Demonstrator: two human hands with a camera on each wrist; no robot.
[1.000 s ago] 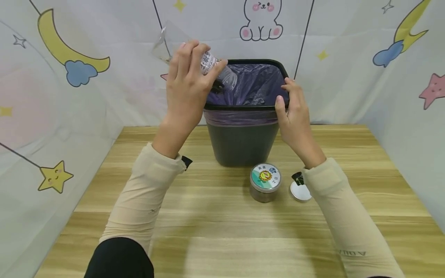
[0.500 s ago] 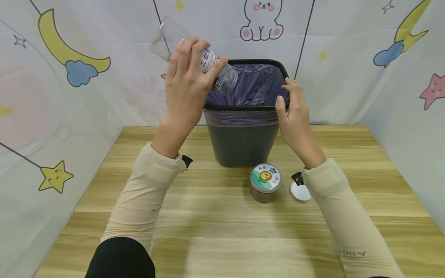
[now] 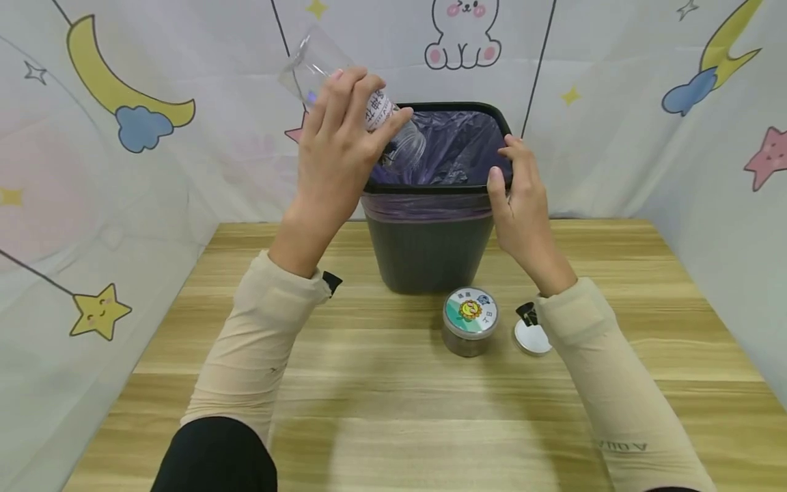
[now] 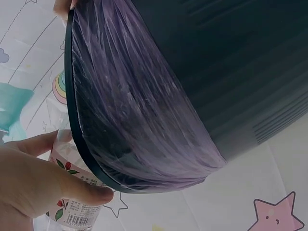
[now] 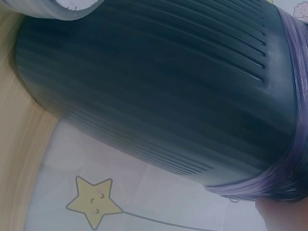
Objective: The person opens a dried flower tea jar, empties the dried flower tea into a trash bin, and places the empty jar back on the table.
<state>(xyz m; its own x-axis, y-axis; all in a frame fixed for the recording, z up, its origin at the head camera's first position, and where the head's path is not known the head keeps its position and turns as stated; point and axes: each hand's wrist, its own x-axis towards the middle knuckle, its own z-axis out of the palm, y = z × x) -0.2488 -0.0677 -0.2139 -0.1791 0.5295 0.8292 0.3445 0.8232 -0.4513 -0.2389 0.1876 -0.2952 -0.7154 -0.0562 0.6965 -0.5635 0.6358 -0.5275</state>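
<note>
My left hand (image 3: 338,143) holds a clear plastic jar (image 3: 322,58) with a printed label, fingers and thumb wrapped around it. The jar tilts with its lower end over the bin's opening. Some dark bits show near that end; what they are I cannot tell. The left wrist view shows the label (image 4: 79,211) with red flowers and a barcode beside the rim. A dark grey trash bin (image 3: 430,249) stands upright, lined with a purple bag (image 3: 455,147). My right hand (image 3: 522,205) grips the bin's right rim, thumb outside; only part of that hand (image 5: 284,214) shows in the right wrist view.
A round lidded tub (image 3: 470,321) with a sunflower sticker stands just in front of the bin. Right of it, a white lid (image 3: 532,337) lies on the wooden table (image 3: 393,410), near the right sleeve. A printed cloth (image 3: 233,82) hangs behind and at both sides.
A dark clump at the jar's lower end has shrunk from view since a second ago. The jar and left hand have shifted slightly right. My right hand has kept its hold on the rim.
</note>
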